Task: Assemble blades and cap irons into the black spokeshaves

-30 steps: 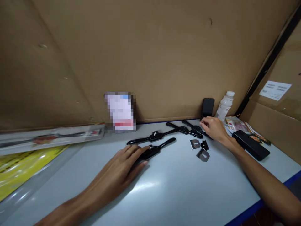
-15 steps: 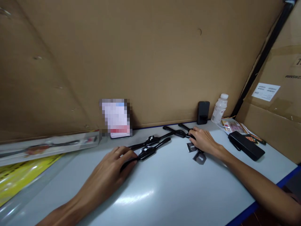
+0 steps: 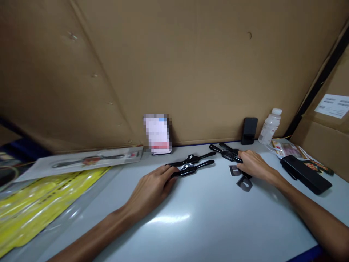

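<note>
My left hand (image 3: 156, 182) is closed around the left handle of a black spokeshave (image 3: 188, 169), which lies on the table. Just behind it, close alongside, is a second spokeshave (image 3: 192, 158). Farther right, my right hand (image 3: 252, 163) has its fingers curled down at the handles of two more black spokeshaves; the nearer one (image 3: 228, 155) crosses in front of the other (image 3: 227, 146). My fingers cover where they grip, so which of these handles they hold is hard to see. Two flat grey blades, one squarish (image 3: 233, 170) and one pointed (image 3: 244, 184), lie below that hand.
A lit phone (image 3: 158, 134) and a dark phone (image 3: 249, 131) lean against the cardboard wall (image 3: 191, 72). A plastic bottle (image 3: 269, 127), a black case (image 3: 305, 174) and printed packets stand right. Packaged tool (image 3: 89, 160) and yellow plastic packaging (image 3: 54, 196) lie left.
The view has turned left, so everything sits farther right in it and more yellow packaging shows. Both hands stay at the same spokeshaves, with little visible movement on the table.
</note>
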A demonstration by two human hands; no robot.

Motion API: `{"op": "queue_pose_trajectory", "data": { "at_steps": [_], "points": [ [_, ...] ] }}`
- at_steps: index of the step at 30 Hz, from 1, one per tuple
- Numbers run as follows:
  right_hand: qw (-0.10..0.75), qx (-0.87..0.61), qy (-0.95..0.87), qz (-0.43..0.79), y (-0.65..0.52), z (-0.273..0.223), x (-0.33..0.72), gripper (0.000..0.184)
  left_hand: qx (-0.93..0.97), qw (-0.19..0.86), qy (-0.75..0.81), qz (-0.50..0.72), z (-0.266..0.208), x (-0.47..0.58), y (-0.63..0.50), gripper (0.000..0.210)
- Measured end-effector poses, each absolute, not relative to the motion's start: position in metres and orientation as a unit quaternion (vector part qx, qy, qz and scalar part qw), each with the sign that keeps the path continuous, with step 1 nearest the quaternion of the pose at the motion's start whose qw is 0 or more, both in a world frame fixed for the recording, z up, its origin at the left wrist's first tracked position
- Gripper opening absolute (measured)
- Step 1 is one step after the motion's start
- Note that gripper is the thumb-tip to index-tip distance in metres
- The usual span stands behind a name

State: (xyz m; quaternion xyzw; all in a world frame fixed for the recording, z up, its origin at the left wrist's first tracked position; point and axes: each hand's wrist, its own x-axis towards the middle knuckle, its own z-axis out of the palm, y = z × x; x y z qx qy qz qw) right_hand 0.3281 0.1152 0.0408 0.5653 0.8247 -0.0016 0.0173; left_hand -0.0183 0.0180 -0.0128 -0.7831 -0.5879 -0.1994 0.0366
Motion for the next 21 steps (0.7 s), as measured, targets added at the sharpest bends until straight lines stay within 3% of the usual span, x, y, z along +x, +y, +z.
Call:
{"op": "queue_pose_trajectory", "data": {
  "at_steps": [12, 16, 21],
  "points": [
    [-0.11, 0.499, 0.859, -0.037, 0.104, 0.052, 0.328, 0.008, -0.77, -0.013, -0.528, -0.358, -0.002, -0.011, 0.004, 0.025],
    [-0.06, 0.396, 0.909, -0.117, 0.076, 0.059, 0.313, 0.008, -0.762, 0.075, -0.491, -0.416, 0.009, -0.002, -0.012, 0.024],
    [0.053, 0.315, 0.922, -0.217, 0.037, 0.062, 0.293, 0.016, -0.857, 0.07, -0.371, -0.351, 0.007, 0.005, -0.031, 0.03]
  ]
}}
